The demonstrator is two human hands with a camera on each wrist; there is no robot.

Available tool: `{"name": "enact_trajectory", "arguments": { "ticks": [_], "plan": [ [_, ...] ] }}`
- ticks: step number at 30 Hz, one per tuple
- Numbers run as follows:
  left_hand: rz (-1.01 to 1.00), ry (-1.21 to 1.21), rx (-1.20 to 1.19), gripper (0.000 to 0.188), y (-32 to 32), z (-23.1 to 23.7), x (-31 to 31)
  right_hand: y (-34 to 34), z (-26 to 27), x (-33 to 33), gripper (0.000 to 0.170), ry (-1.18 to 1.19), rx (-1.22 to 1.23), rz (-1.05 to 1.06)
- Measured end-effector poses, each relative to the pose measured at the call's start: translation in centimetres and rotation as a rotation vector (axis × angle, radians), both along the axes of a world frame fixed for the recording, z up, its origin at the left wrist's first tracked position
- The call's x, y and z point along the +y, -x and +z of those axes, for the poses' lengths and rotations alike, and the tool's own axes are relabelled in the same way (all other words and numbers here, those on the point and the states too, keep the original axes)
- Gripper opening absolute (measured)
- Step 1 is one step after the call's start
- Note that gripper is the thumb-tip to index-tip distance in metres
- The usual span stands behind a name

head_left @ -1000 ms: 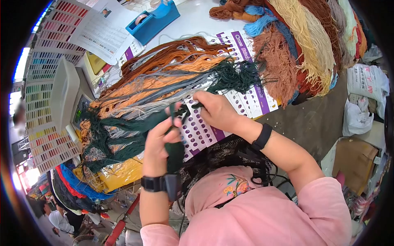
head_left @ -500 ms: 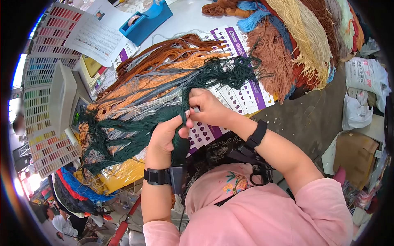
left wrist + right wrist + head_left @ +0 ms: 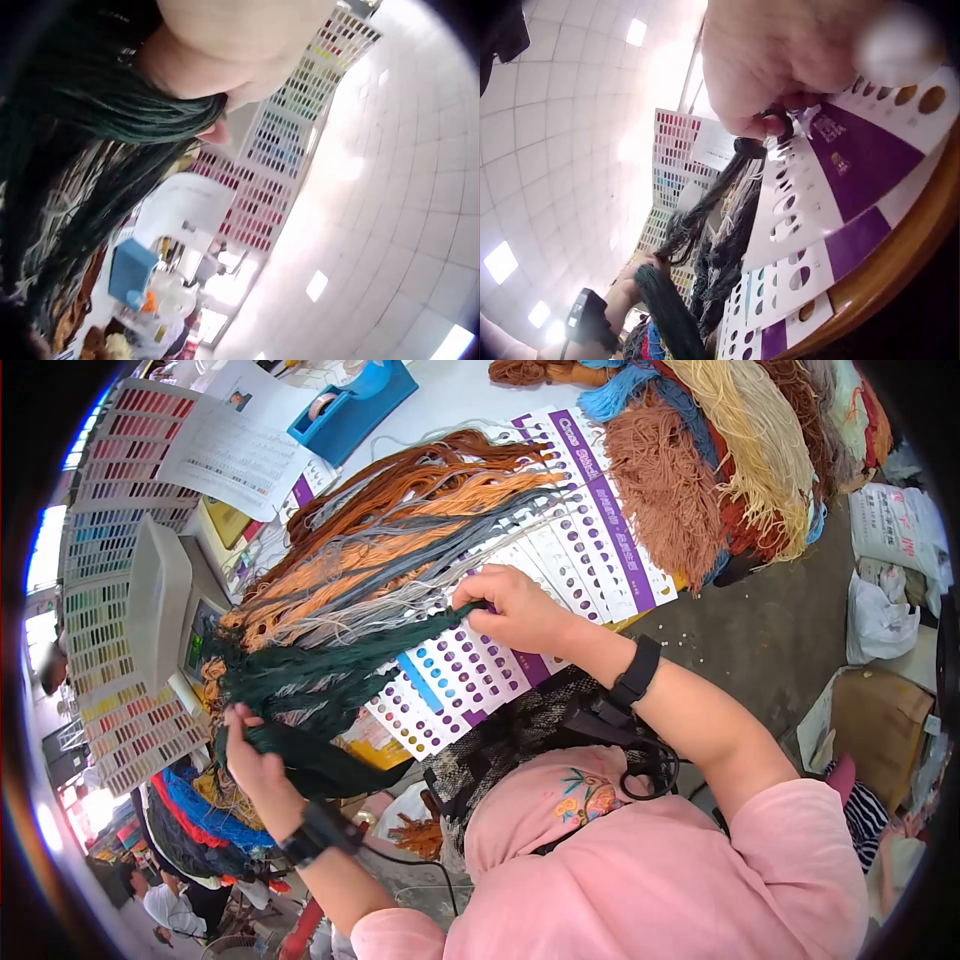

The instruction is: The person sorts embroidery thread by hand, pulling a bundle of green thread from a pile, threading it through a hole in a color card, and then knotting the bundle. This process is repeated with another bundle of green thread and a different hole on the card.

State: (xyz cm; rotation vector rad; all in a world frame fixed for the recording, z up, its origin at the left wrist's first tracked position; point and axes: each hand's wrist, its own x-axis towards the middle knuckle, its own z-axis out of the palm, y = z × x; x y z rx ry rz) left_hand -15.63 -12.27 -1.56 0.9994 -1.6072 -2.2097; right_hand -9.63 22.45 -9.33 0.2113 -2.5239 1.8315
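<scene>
A dark green hank of thread (image 3: 370, 645) stretches between the two hands, over the other threads on the table. My right hand (image 3: 515, 610) pinches its near end between thumb and curled fingers, close over the hole-punched thread cards (image 3: 787, 195). At the left end, my left hand (image 3: 252, 755) has the hank running through it, between thumb and fingers; the left wrist view shows the green strands (image 3: 142, 112) looped over this hand. Past the left hand, a loose green tail (image 3: 330, 760) hangs near the table's front edge. Part of the left fingers is hidden behind the thread.
Brown, orange and grey threads (image 3: 400, 520) lie across the table beyond the hank. A blue tape dispenser (image 3: 350, 405) and a printed sheet (image 3: 235, 450) stand at the back. Thick thread bundles (image 3: 660, 470) hang at the right; a color chart (image 3: 125, 570) rises at the left.
The hands, close together before, are now far apart: the left hand has moved left along the green hank. The hank's bunched far end has left the cards at the right. The right hand has barely moved.
</scene>
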Motion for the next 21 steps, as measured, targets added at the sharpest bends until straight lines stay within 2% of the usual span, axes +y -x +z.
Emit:
{"name": "enact_trajectory", "arguments": {
  "ticks": [1,2,4,6,8,9,10,11,12,13,14,15,16,18,20,21],
  "plan": [
    [-0.19,0.198,0.05,0.018,-0.9,0.4,3.1,0.1,0.0,0.0,0.015,-0.063,-0.005,0.017],
    [-0.377,0.395,0.097,0.02,-2.2,0.4,6.9,0.0,-0.2,-0.2,0.014,-0.066,0.101,-0.007],
    [-0.728,0.54,0.079,0.022,-4.2,-1.0,12.8,0.1,-0.9,-0.7,0.012,-0.072,0.322,-0.047],
    [-1.03,0.448,0.097,0.021,-4.8,-3.1,16.6,0.2,-0.5,-0.6,0.013,0.154,0.162,-0.052],
    [-1.04,0.355,-0.073,0.021,-4.7,-4.5,18.5,0.0,-0.2,-0.4,0.013,0.315,0.001,-0.052],
    [-1.04,0.375,-0.287,0.025,-4.0,-5.0,18.1,-0.1,-0.1,-0.3,0.012,0.365,-0.075,-0.046],
    [-1.011,0.333,-0.294,0.024,-3.4,-5.1,17.5,-0.2,0.1,-0.3,0.012,0.419,-0.151,-0.043],
    [-1.014,0.329,-0.303,0.023,-3.0,-4.5,16.8,-0.2,0.4,-0.2,0.018,0.352,-0.229,-0.029],
    [-1.015,0.327,-0.313,0.023,-2.5,-3.6,15.8,-0.2,0.3,-0.4,0.02,0.167,-0.091,-0.051],
    [-0.995,0.225,-0.342,0.021,-2.3,-2.7,14.1,-0.2,-0.1,-0.9,0.022,-0.017,0.048,-0.073],
    [-0.907,0.183,-0.422,0.021,-2.3,-1.1,12.3,-0.3,-0.2,-1.3,0.024,-0.203,0.185,-0.096],
    [-0.882,0.101,-0.393,0.021,-2.0,-0.2,9.4,-0.4,-0.3,-1.5,0.031,-0.255,0.155,-0.076],
    [-0.786,0.07,-0.397,0.021,-1.9,0.7,6.2,-0.5,-0.4,-1.5,0.031,-0.286,0.16,-0.086],
    [-0.622,-0.143,-0.307,0.017,-1.3,1.9,-1.6,-0.5,-0.7,-1.8,0.032,-0.349,0.179,-0.096],
    [-0.519,-0.166,-0.216,0.016,-1.4,4.3,-3.1,-0.5,-0.7,-2.0,0.032,-0.369,0.196,-0.112],
    [-0.365,-0.124,-0.15,0.016,-1.0,4.5,-4.0,-0.5,-0.7,-2.1,0.033,-0.379,0.209,-0.117]
  ]
}}
